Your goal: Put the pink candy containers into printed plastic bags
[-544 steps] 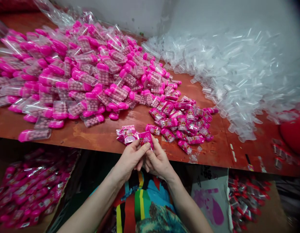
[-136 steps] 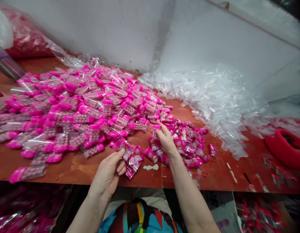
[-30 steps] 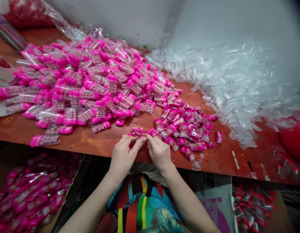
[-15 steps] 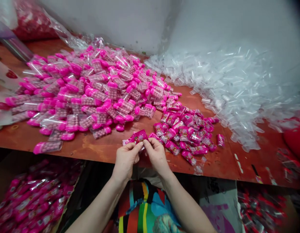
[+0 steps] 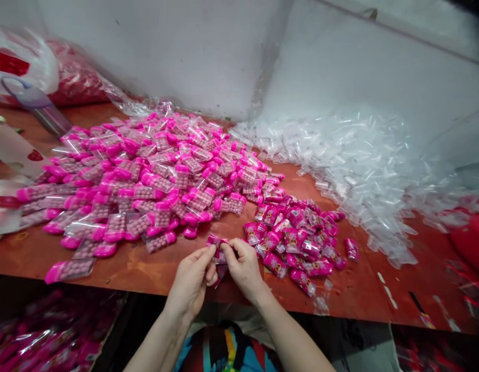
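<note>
Close to the table's front edge, my two hands meet over a small pink printed plastic sleeve (image 5: 215, 239). My left hand (image 5: 192, 281) pinches it between thumb and curled fingers. From the other side, the thumb and forefinger of my right hand (image 5: 244, 266) also grip it; my fingers cover most of the sleeve. Just right of my right hand lies a heap of small containers in pink printed wrapping (image 5: 295, 235). Behind my left hand spreads a large pile of clear containers with bright pink caps (image 5: 157, 181), filled with pale pink balls.
Clear empty plastic containers (image 5: 363, 170) are heaped at the back right against the wall. A grey bottle with a loop (image 5: 45, 111) leans at the far left. Under the table stands a box of pink packs (image 5: 49, 330). A knife-like tool (image 5: 421, 310) lies near the right front edge.
The pink sleeve was spread flat and facing up; now it is bunched or turned edge-on between my fingers. My view has tilted up, showing more wall.
</note>
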### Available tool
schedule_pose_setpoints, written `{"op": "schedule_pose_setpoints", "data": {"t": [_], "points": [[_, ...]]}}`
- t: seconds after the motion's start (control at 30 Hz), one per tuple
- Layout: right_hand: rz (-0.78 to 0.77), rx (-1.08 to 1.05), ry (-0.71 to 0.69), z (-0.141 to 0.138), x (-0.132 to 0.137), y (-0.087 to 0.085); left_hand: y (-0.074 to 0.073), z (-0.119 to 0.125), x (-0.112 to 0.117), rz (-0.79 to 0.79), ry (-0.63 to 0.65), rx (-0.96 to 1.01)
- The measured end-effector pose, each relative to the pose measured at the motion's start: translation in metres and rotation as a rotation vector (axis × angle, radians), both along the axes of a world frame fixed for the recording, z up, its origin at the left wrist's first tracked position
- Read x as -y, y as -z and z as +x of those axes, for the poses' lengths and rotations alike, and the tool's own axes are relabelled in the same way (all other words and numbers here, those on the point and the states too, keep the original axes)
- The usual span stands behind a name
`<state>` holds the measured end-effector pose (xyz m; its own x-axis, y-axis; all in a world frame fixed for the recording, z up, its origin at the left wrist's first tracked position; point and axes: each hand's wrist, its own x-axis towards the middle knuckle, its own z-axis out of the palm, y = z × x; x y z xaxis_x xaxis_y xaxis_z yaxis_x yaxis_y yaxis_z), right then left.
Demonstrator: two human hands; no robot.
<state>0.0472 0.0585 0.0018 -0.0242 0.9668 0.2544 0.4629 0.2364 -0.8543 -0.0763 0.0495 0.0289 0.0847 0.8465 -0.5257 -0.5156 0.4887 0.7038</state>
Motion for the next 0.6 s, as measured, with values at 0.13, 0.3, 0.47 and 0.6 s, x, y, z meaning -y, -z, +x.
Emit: {"op": "schedule_pose_setpoints", "data": {"t": [0.13,0.3,0.47,0.6], "points": [[-0.072,0.052,-0.068,0.011,-0.027,0.004,-0.002,-0.006,-0.009,-0.011,-0.130,0.023],[-0.088,0.101,0.186,0.037,-0.091,0.008,-0.007,-0.011,-0.017,-0.022,-0.211,0.075],[-0.164,0.184,0.207,0.045,-0.124,0.020,-0.008,-0.007,-0.020,-0.030,-0.231,0.126],[-0.194,0.202,0.200,0.050,-0.113,0.013,-0.003,-0.007,-0.020,-0.059,-0.256,0.143]]}}
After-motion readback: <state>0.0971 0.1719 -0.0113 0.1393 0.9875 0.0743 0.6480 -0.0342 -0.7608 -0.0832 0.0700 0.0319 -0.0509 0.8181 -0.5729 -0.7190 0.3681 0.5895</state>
